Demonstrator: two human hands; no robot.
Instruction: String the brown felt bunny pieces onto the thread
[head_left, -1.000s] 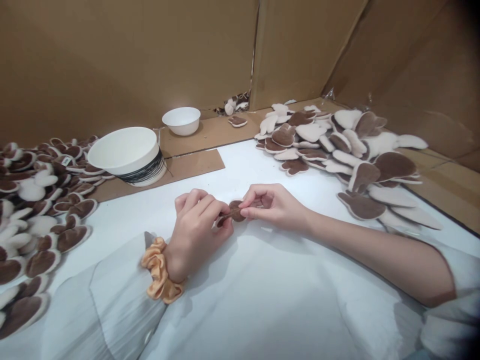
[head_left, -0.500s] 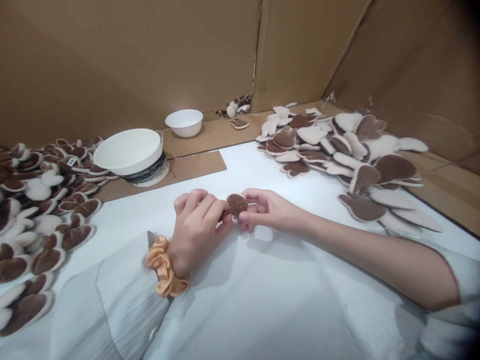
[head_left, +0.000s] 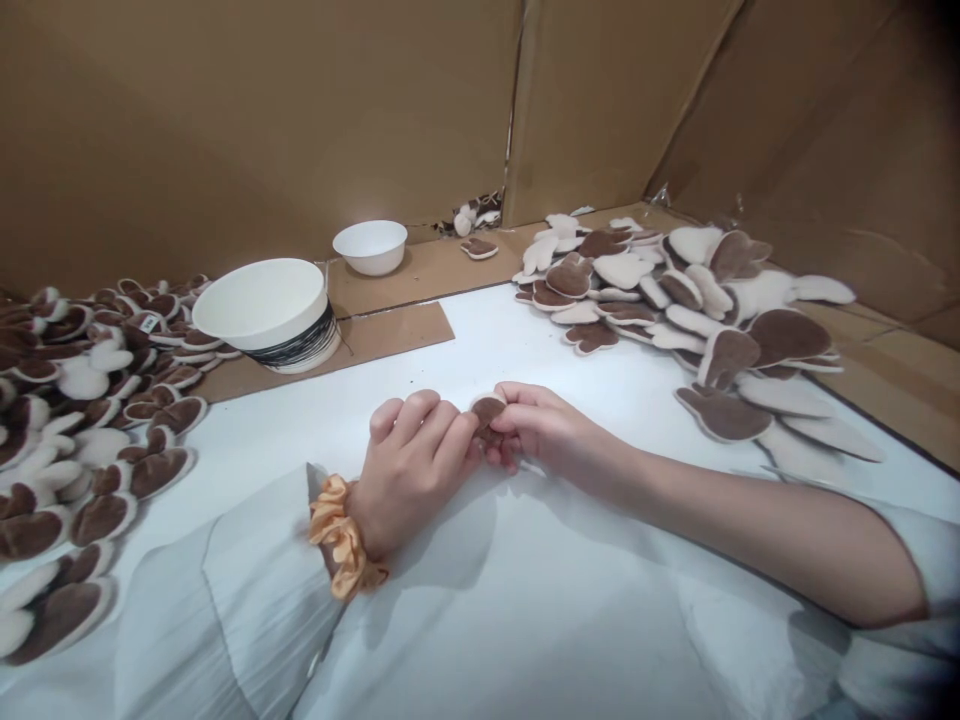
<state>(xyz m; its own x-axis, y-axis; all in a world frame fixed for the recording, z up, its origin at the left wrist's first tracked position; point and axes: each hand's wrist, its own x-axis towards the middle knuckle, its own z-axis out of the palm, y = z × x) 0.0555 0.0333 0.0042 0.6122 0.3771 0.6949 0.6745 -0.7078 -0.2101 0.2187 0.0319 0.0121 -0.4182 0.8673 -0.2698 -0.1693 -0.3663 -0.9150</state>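
A small brown plush piece with a pale edge (head_left: 488, 412) is held between my two hands, just above the white table. My left hand (head_left: 420, 465), with an orange scrunchie (head_left: 346, 540) at its wrist, is closed around the piece's left side. From the right, my right hand (head_left: 544, 425) pinches it between thumb and fingers. The fingers cover much of the piece, and I cannot make out a needle or thread at the fingertips.
Brown and cream plush pieces are heaped on the left (head_left: 97, 385) and on the right (head_left: 652, 285). A large white tub (head_left: 262, 305) wound with black thread stands behind my left hand, with a white bowl (head_left: 370, 247) beyond it. Cardboard walls (head_left: 262, 120) enclose the back.
My right fingers have closed in over the brown piece, covering more of it. My left hand and the piece have shifted slightly right and down.
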